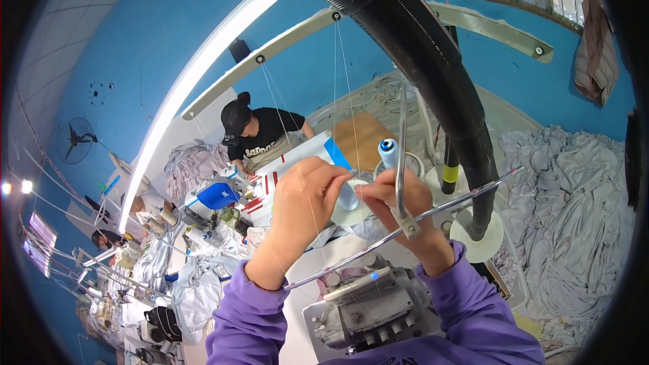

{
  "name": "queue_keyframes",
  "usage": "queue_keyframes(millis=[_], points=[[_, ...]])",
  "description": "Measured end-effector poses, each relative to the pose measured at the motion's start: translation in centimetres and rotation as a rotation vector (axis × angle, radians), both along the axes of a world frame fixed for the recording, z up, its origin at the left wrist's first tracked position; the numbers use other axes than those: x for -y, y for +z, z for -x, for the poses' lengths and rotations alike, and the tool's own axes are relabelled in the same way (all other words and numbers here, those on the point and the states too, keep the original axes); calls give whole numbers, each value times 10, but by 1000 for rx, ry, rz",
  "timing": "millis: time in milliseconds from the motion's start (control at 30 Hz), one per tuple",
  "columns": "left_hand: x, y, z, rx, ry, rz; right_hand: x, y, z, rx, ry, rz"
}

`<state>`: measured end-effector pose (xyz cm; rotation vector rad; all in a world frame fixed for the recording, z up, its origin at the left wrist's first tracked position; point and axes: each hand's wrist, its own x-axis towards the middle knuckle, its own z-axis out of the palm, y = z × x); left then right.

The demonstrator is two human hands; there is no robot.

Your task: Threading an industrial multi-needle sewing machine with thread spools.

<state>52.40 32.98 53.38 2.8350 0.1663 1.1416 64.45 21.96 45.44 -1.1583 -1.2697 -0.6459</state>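
Both my hands are raised above the sewing machine [365, 304], close together with their fingertips apart by a small gap. My left hand [301, 196] pinches a fine thread between thumb and forefinger. Opposite it, my right hand [409, 206] is also closed in a pinch on thread; the strand is too thin to follow all the way. A pale thread cone [347, 197] shows behind the fingertips, and a light blue thread cone [387, 153] stands just beyond my right hand. The slanting metal thread rod [358, 255] passes in front of my right wrist.
A thick black hose [433, 67] arches overhead to the right. Threads hang from a pale overhead bar [297, 35]. Across the table a person in a black shirt [267, 125] works near a blue and white machine [215, 194]. Grey fabric [561, 230] is heaped at right.
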Motion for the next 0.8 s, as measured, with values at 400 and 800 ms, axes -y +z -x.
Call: queue_keyframes(millis=[400,800], points=[[-13,-2,1,-146,-108,823,-4,12,3,-293,313,24],[-18,-2,5,-178,-277,931,-5,15,-4,-480,312,54]])
